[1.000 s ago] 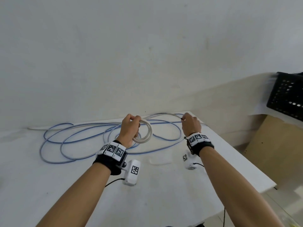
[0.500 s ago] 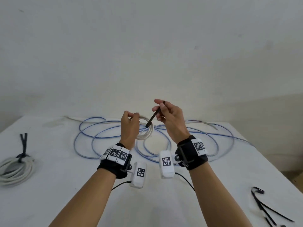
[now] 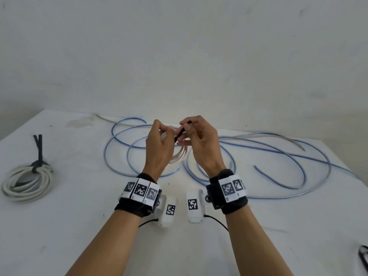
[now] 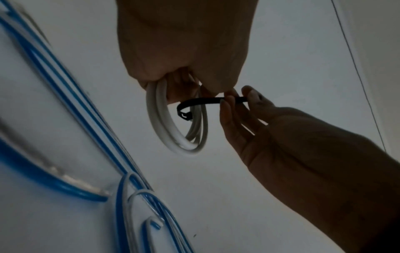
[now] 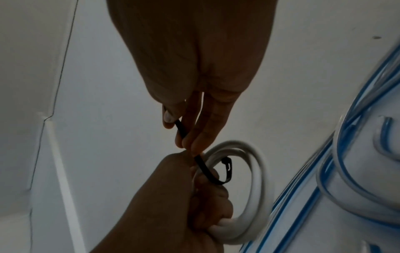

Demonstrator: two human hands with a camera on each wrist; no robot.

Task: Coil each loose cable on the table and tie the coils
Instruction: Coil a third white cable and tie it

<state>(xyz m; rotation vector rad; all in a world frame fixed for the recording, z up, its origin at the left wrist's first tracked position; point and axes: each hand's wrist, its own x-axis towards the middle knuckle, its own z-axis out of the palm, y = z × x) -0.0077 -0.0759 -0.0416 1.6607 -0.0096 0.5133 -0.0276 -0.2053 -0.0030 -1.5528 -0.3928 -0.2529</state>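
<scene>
At the centre of the head view, raised above the table (image 3: 83,226), the left hand (image 3: 159,148) grips a small white cable coil (image 4: 173,130). The right hand (image 3: 201,144), knuckles up, pinches a black tie (image 4: 203,100) hooked through the coil, thumb and fingertips clamped on the strap.

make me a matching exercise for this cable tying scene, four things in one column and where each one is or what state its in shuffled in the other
Things
1. small white coil
2. black tie
3. blue cable
4. large white coil

States
A. lies loose in wide loops on the table
B. lies on the table at the left, already tied
C. held up in the left hand
D. pinched by the right hand, curving round part of a coil, not yet closed

Pairs: 1-C, 2-D, 3-A, 4-B
</scene>
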